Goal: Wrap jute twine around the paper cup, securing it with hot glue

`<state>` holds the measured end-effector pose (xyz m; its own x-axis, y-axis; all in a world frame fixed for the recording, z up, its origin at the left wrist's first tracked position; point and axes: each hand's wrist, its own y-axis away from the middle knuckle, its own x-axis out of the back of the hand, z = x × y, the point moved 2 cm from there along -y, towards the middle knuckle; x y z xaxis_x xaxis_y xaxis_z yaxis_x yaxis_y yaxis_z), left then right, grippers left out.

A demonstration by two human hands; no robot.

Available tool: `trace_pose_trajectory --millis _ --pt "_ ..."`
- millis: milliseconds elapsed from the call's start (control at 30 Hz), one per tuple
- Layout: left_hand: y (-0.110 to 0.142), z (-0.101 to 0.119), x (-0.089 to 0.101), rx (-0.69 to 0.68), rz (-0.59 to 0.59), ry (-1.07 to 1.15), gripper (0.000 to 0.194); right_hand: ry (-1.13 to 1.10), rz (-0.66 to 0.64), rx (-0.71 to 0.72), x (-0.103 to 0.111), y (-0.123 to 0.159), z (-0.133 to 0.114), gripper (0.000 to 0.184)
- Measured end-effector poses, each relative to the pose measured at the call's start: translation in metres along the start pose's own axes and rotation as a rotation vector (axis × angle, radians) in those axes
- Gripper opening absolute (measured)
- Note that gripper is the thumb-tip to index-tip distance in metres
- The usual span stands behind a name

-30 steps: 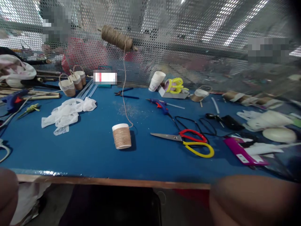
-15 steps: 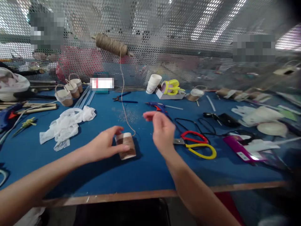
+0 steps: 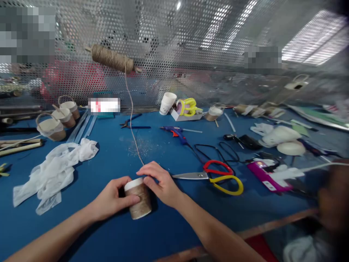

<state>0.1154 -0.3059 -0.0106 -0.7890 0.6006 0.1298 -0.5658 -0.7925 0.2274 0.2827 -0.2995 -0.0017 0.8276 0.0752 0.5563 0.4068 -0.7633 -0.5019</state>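
Observation:
A paper cup (image 3: 140,200) wrapped in brown twine, with a bare white band at its rim, leans tilted over the blue table. My left hand (image 3: 116,198) grips it from the left, thumb across its front. My right hand (image 3: 160,183) is at the cup's upper right, fingers bent together around the twine (image 3: 132,120) beside the rim. That strand hangs from a twine spool (image 3: 111,58) on the mesh and disappears behind my right fingers. Just right of this hand lie scissors (image 3: 207,176) with one red and one yellow handle.
A blue glue gun (image 3: 174,131) and pliers (image 3: 133,123) lie beyond my hands. Crumpled white plastic (image 3: 60,163) and small handled baskets (image 3: 53,129) are at left. White paper cups (image 3: 167,103) stand by the mesh. A purple device (image 3: 268,178) is at right; a blurred person's part (image 3: 334,196) shows at the right edge.
My right hand has moved left and down to the cup's rim and the twine. The left hand still holds the cup. The view has shifted, uncovering the glue gun and the scissor blades.

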Motion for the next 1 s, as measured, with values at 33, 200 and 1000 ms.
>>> trace_pose_trajectory --millis 33,200,1000 --pt "0.001 -0.002 0.000 -0.012 0.008 0.017 0.030 -0.015 -0.024 0.004 -0.003 0.001 -0.002 0.016" --pt "0.005 -0.013 0.001 -0.048 0.004 0.035 0.031 0.041 -0.030 -0.148 -0.002 0.003 -0.001 0.015" --pt "0.017 0.019 0.020 -0.211 -0.024 -0.411 0.058 -0.140 0.402 -0.759 0.119 -0.036 0.080 0.008"
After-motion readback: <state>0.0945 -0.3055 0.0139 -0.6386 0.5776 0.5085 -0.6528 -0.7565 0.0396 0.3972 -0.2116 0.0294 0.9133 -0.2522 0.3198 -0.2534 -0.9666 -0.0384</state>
